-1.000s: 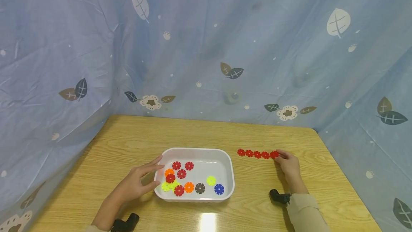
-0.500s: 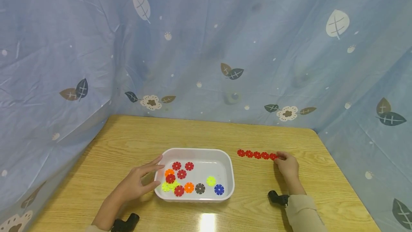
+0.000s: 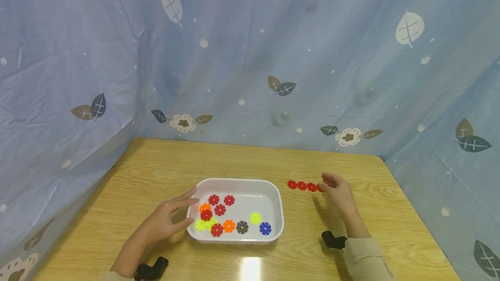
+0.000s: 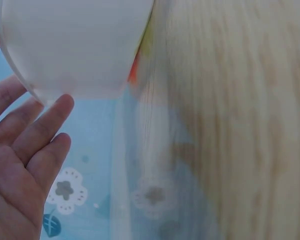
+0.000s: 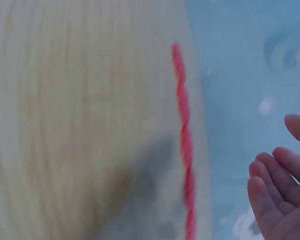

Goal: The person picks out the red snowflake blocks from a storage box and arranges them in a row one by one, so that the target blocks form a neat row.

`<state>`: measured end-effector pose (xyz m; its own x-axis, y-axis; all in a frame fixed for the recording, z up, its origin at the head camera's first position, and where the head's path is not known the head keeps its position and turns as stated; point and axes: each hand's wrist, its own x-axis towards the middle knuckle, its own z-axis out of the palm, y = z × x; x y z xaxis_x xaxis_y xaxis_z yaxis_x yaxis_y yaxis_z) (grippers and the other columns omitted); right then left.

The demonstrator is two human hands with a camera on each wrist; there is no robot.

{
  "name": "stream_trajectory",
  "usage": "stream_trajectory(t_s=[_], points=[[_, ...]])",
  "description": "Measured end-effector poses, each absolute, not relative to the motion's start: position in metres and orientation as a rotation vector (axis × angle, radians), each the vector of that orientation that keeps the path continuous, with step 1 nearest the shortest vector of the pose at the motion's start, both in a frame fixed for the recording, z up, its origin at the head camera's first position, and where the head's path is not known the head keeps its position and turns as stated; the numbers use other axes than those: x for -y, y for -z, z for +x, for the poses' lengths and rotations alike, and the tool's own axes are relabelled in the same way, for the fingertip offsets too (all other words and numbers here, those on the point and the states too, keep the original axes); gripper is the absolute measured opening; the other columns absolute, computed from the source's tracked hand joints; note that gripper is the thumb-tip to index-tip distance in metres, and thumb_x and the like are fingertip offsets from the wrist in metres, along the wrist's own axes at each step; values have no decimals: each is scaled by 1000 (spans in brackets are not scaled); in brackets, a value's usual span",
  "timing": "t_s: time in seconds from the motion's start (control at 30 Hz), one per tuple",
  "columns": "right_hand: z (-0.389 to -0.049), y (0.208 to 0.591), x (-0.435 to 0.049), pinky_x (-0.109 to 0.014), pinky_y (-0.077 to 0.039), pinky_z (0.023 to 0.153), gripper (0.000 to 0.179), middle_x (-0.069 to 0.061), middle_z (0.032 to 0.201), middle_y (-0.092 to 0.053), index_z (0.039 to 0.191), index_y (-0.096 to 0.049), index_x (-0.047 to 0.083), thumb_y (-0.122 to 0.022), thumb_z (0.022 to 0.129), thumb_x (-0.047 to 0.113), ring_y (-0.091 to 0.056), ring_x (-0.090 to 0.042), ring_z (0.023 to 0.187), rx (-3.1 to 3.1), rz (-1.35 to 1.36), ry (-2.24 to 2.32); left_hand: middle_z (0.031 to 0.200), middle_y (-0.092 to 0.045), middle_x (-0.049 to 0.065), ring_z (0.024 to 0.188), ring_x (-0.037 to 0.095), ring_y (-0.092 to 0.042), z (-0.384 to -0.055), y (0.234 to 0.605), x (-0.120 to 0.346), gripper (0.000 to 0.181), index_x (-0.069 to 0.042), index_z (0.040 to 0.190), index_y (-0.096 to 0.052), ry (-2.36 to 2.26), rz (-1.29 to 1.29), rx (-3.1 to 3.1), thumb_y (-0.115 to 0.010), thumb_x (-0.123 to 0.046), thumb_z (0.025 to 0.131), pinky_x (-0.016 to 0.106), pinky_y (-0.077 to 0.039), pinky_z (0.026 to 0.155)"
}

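Observation:
A white plastic tray (image 3: 265,180) stands mid-table, with notched plastic discs in it: several red ones (image 3: 220,210), yellow, orange, brown and blue. My left hand (image 3: 168,220) is spread at the tray's left side, fingertips and thumb right at the rim; the left wrist view has its fingers (image 4: 45,130) lightly bent against the tray wall. To the right of the tray lies a straight row of red notched discs (image 3: 302,186), each touching its neighbour. Over the row's right end hovers my right hand (image 3: 339,192), hiding the last disc; thumb and fingers are apart, holding nothing.
The wooden table (image 3: 218,153) reaches back to a blue printed curtain (image 3: 250,64), which also encloses the left and right sides. A black wrist-camera mount (image 3: 333,240) sits at the right wrist and another camera mount (image 3: 152,269) at the left.
My right hand has let go of the rightmost red disc, lifted, and moved a little left over the row. My left hand and the tray stay put.

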<state>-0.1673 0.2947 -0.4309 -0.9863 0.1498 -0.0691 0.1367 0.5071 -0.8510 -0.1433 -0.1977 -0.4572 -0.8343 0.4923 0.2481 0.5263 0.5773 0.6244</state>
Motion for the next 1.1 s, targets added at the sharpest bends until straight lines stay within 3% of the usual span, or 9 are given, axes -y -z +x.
stream_trajectory(t_s=[0.33, 0.57, 0.83, 1.1], points=[[-163, 418, -228, -38, -50, 96, 40, -20, 130, -57, 127, -55, -2, -63, 89, 7, -54, -35, 120, 2632, 52, -1663, 149, -39, 7, 130, 33, -46, -145, 455, 198, 43, -16, 127, -61, 1111, -897, 2741, -70, -27, 86, 57, -42, 99], [-157, 418, -178, -39, -47, 100, 38, -18, 124, -61, 122, -59, 0, -66, 85, 3, -57, -31, 116, 2599, 263, -1796, 149, -40, 8, 129, 33, -46, -146, 455, 198, 43, -15, 126, -61, 1112, -911, 2721, -70, -25, 85, 56, -43, 98], [-149, 417, -131, -41, -47, 99, 36, -24, 125, -58, 123, -57, -2, -64, 88, 5, -56, -36, 116, 2579, 546, -1928, 149, -40, 8, 129, 34, -46, -146, 453, 198, 43, -15, 126, -62, 1119, -902, 2718, -70, -26, 85, 58, -42, 98], [-144, 426, -96, -44, -48, 97, 35, -20, 122, -61, 122, -58, -2, -64, 88, 4, -58, -34, 114, 2645, 689, -1963, 148, -41, 9, 128, 34, -47, -144, 454, 198, 42, -15, 125, -62, 1100, -908, 2728, -70, -26, 85, 58, -42, 98]])
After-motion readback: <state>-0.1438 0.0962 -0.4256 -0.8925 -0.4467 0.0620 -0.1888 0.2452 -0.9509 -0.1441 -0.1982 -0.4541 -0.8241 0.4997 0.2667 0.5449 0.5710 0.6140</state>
